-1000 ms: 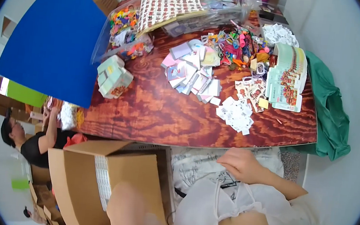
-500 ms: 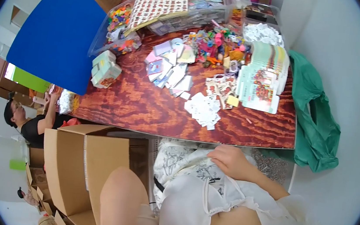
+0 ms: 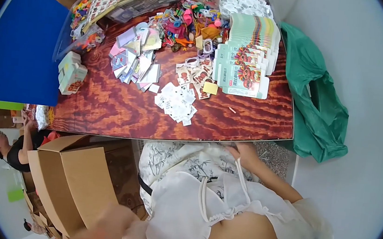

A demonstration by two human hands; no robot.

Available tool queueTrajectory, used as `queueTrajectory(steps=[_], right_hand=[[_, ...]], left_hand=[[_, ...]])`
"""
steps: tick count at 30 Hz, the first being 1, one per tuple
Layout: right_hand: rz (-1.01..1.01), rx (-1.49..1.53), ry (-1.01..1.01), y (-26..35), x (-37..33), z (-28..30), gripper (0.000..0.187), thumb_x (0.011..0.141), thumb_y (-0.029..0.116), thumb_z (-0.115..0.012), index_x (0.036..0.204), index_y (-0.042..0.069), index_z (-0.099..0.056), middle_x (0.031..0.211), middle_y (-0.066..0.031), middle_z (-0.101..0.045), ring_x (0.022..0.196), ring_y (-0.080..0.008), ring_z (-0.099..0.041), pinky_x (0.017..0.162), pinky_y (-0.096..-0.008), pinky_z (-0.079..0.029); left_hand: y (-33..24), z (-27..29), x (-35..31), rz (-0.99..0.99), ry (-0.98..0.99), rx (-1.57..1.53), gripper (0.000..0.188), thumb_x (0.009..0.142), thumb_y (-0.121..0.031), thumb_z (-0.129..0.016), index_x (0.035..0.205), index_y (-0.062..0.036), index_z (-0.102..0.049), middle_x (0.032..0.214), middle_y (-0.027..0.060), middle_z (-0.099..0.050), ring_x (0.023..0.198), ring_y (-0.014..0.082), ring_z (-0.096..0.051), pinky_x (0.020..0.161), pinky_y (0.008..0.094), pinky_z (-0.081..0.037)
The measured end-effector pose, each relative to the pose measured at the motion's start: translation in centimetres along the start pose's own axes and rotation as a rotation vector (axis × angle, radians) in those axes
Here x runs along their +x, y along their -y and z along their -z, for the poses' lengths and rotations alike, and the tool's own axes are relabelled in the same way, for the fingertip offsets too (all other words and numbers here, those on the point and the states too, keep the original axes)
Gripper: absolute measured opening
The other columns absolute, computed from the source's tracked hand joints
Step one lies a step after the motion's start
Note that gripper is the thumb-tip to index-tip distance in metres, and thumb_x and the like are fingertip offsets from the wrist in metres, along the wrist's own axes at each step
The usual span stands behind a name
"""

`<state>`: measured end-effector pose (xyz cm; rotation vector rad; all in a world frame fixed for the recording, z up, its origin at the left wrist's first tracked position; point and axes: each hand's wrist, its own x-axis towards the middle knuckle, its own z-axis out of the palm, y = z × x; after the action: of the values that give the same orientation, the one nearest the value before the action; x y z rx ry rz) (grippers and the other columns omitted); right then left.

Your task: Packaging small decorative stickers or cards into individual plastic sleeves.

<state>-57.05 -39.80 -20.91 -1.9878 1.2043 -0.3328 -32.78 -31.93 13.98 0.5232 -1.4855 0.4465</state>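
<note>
Sits at a reddish wooden table (image 3: pixel 117 114), with the right hand (image 3: pixel 245 152) just below its near edge, beside a patterned white cloth (image 3: pixel 168 160); cannot tell that hand's grip, partly hidden there. Shows a blurred left arm (image 3: pixel 114 222) near an open cardboard box (image 3: pixel 85 185), with the left hand out of view, grip unknown. Displays white paper slips (image 3: pixel 177 103) near the front, left of fanned pale-green cartons (image 3: pixel 248 72).

The blurred left arm (image 3: pixel 108 225) (cut off below) appears bent.
</note>
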Motion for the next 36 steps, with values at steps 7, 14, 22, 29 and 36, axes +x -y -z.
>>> queueTrajectory(steps=[7, 14, 22, 29, 36], right_hand=[[-0.071, 0.016, -0.124, -2.0, -0.7, -0.3, 0.052, 0.086, 0.033, -0.068, 0.129, 0.006, -0.057, 0.12, -0.0229, -0.062, 0.111, -0.0424, -0.058, 0.095, -0.05, -0.045], [-0.018, -0.087, 0.154, 3.5, -1.7, 5.5, 0.034, 0.085, 0.018, -0.066, 0.118, 0.009, -0.063, 0.114, -0.0196, -0.065, 0.1, -0.0367, -0.064, 0.085, -0.0441, -0.05], [0.067, 0.176, -0.413, 8.0, 4.3, 6.9, 0.012, 0.084, 0.004, -0.07, 0.094, 0.002, -0.065, 0.086, -0.0115, -0.061, 0.076, -0.0307, -0.064, 0.066, -0.0368, -0.05], [-0.069, -0.214, -0.701, 8.1, 7.0, 5.0, 0.016, 0.082, 0.007, -0.071, 0.094, 0.005, -0.061, 0.091, -0.0097, -0.054, 0.08, -0.0301, -0.062, 0.064, -0.0398, -0.049], [-0.218, -0.342, -0.896, 6.7, 6.0, 5.2, 0.011, 0.084, 0.006, -0.068, 0.089, 0.005, -0.058, 0.088, -0.0123, -0.056, 0.079, -0.0354, -0.061, 0.066, -0.0413, -0.049]], left_hand=[[4.8, 12.0, -26.0, 1.602, 0.174, 0.519, 0.019, 0.097, -0.013, -0.062, 0.11, 0.0004, -0.064, 0.093, 0.0076, -0.067, 0.087, 0.0171, -0.063, 0.081, 0.029, -0.051], [17.5, 10.8, -36.3, 1.78, 0.654, 0.385, 0.029, 0.099, -0.018, -0.058, 0.121, 0.0012, -0.061, 0.113, 0.0122, -0.066, 0.105, 0.0232, -0.062, 0.096, 0.0336, -0.047], [19.6, 11.5, -39.0, 1.632, 0.868, 0.208, 0.033, 0.098, -0.02, -0.057, 0.124, 0.0, -0.059, 0.118, 0.0134, -0.062, 0.109, 0.025, -0.059, 0.098, 0.0353, -0.046], [22.6, 11.0, -42.4, 1.471, 1.098, -0.004, 0.036, 0.098, -0.022, -0.057, 0.127, -0.0011, -0.057, 0.123, 0.0144, -0.059, 0.113, 0.0266, -0.057, 0.1, 0.0369, -0.045], [26.1, 11.9, -47.1, 1.309, 1.232, -0.306, 0.039, 0.097, -0.023, -0.056, 0.129, -0.0021, -0.055, 0.128, 0.0154, -0.057, 0.117, 0.0282, -0.055, 0.102, 0.0384, -0.043]])
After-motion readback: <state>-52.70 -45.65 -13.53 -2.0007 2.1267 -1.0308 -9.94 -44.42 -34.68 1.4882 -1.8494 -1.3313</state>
